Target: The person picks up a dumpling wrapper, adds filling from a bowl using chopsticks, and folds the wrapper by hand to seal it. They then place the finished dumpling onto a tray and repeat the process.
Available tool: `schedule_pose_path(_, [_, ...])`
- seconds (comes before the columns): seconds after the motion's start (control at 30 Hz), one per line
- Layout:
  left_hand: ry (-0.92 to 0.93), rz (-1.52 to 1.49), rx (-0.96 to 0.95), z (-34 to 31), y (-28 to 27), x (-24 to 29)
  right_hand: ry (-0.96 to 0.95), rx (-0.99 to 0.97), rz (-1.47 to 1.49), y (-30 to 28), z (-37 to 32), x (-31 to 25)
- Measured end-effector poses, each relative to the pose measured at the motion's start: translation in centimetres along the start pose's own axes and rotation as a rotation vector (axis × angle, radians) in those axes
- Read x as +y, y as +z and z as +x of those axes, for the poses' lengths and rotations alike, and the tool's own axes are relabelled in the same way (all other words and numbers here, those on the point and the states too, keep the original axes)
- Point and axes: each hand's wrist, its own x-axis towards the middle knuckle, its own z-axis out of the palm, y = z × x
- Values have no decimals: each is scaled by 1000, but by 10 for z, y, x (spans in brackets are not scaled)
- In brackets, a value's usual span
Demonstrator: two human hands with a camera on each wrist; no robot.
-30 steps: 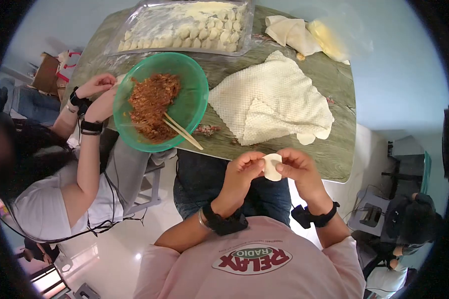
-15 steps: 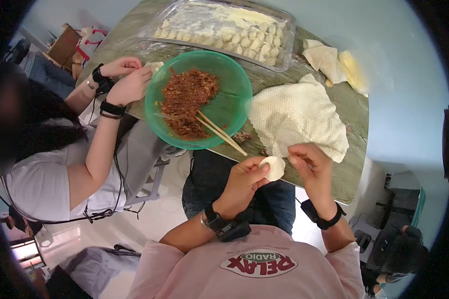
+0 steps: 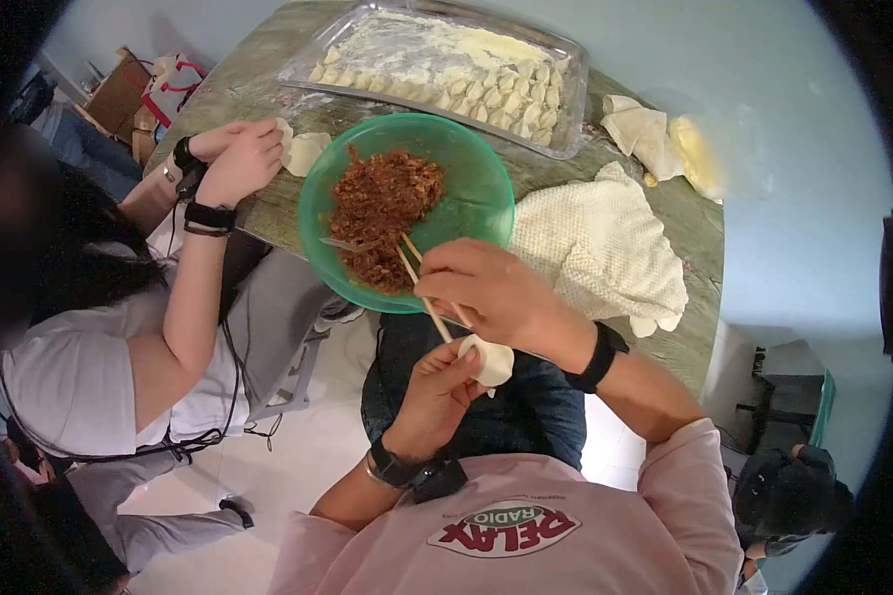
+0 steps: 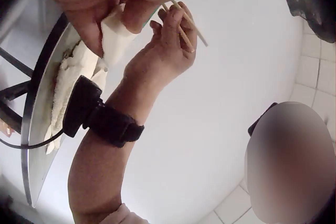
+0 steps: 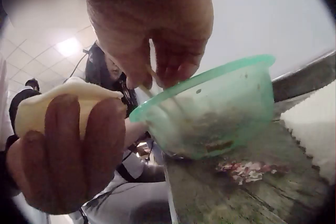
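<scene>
My left hand (image 3: pixel 435 395) pinches a round white dough wrapper (image 3: pixel 492 363) between thumb and fingers, just off the table's near edge. In the left wrist view the wrapper (image 4: pixel 114 37) hangs from that thumb. Over the near rim of the green bowl (image 3: pixel 481 169), my right hand (image 3: pixel 496 293) holds a pair of chopsticks (image 3: pixel 430 305), whose tips reach down to the brown minced filling (image 3: pixel 382 203). From the right wrist view, the bowl (image 5: pixel 252 92) stands below the right hand (image 5: pixel 157 29), with the wrapper (image 5: pixel 39 111) at the left.
A metal tray (image 3: pixel 568 147) of many dumplings lies behind the bowl. Right of the bowl is a white textured cloth (image 3: pixel 605 248), with a folded cloth (image 3: pixel 640 131) beyond. At the left, another person's hands (image 3: pixel 243 164) are near more wrappers (image 3: pixel 306 154).
My right hand has left the wrapper, moved left to the bowl and gripped the chopsticks. The left hand, with the wrapper, is now lower and further left. The other person's hands have shifted.
</scene>
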Motion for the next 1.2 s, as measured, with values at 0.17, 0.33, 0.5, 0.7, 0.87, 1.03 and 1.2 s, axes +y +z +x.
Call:
schedule_pose_path(0.17, [5,-19,20,0,-6,6,-4,-19,-116,8,10,4])
schedule_pose_path(0.33, [-61,-96,-114,0,-14,8,221,171,339,-2,22,19])
schedule_pose_path(0.5, [-31,-111,-95,-7,-10,20,572,155,474,-18,29,16])
schedule_pose_path(0.7, [-31,-120,-71,-9,-11,23,530,481,509,-32,31,28])
schedule_pose_path(0.87, [-38,-157,-83,-8,-10,21,381,315,297,-12,22,50])
schedule_pose_path(1.03, [-48,-158,-91,-8,-9,22,331,241,325,-14,20,42])
schedule_pose_path(1.2, [-33,-165,-80,-7,-8,20,579,403,511,-23,28,27])
